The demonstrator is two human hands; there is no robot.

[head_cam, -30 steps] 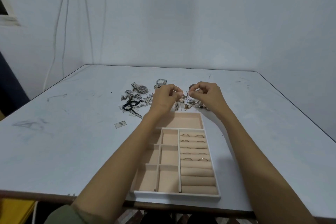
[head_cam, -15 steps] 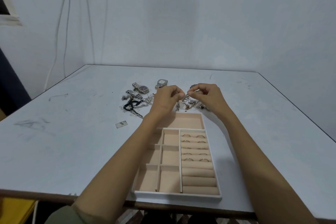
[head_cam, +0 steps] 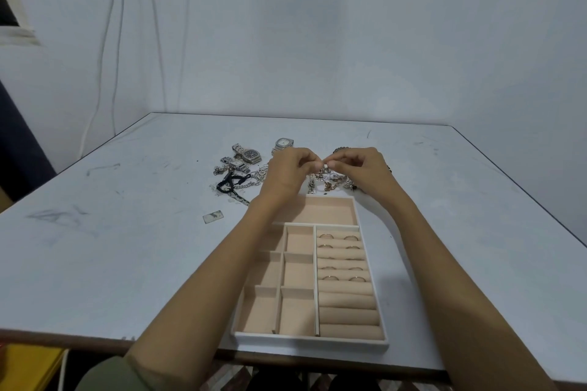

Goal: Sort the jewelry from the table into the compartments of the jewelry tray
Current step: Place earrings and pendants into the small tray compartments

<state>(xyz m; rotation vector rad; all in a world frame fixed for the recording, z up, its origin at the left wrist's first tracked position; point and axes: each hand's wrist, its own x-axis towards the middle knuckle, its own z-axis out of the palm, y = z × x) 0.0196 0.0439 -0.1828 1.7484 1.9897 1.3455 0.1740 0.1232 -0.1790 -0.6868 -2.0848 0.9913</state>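
Two thin cables (head_cam: 108,41) hang down the wall at the far left. Low in that corner, under the bench edge, something yellow (head_cam: 28,365) shows. On the pale, scratched bench (head_cam: 95,247) a small flat silvery scrap (head_cam: 213,217) lies alone, left of the tray. Behind it is the left part of the jewelry heap: a black cord (head_cam: 230,182) lying over silver chains (head_cam: 254,182), a dark-faced watch (head_cam: 251,154), and a little further right a light-faced watch (head_cam: 284,143).

Next comes the left hand (head_cam: 290,173), with fingers curled and thumb and forefinger pressed together on a small piece of jewelry (head_cam: 324,165). The right hand (head_cam: 359,168) pinches the same piece from the other side, so the fingertips nearly meet. What kind of piece it is I cannot tell; it is too small. It is held in the air above the heap, just beyond the far end of the tray. The hands hide a good part of the remaining jewelry (head_cam: 330,182) under them.

The jewelry tray (head_cam: 371,344) lies near the front edge of the bench, below the forearms. The left forearm crosses its left column of compartments and covers much of it. On the right side of the tray, thin rings (head_cam: 327,235) sit between the far cushion rolls. The right forearm passes just beside the right wall of the tray.
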